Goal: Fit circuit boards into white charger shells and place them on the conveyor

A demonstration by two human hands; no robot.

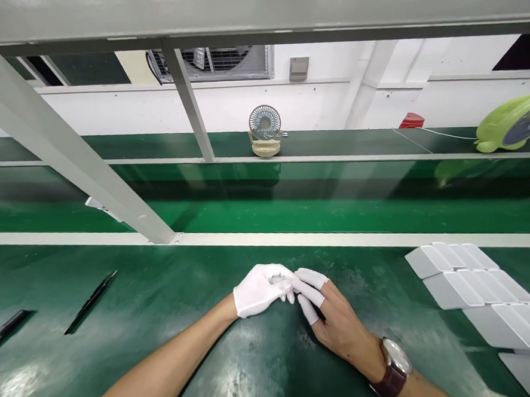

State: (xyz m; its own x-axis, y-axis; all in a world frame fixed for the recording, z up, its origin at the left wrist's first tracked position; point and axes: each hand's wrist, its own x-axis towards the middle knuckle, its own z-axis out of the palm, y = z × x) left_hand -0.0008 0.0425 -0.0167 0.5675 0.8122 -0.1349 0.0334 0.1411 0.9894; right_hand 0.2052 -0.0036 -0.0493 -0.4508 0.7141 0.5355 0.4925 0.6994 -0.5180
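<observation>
Your forearms rest on green table point(150, 311). Grey trays point(475, 289) stacked at right, well apart. Your left hand point(262, 289), white-gloved, pinches small grey part point(277, 278); right hand point(329, 316), fingers capped white, touches left fingertips. Tweezers point(90, 300) far left.

1. Bright, even light is falling from overhead across the green bench point(152, 287).
2. Glare is showing as pale patches on the bench surface just below the left hand point(259, 289) and at the bench's near left corner.
3. Soft shadows are lying under both forearms and beneath the slanted metal beam point(70, 150).
4. Straight rails are bowing toward the frame edges, indicating wide-angle distortion.
5. The green fan point(516, 121), far right of the beam, is appearing smeared and soft.
6. The white-gloved left hand is overexposing slightly, losing surface detail.
</observation>
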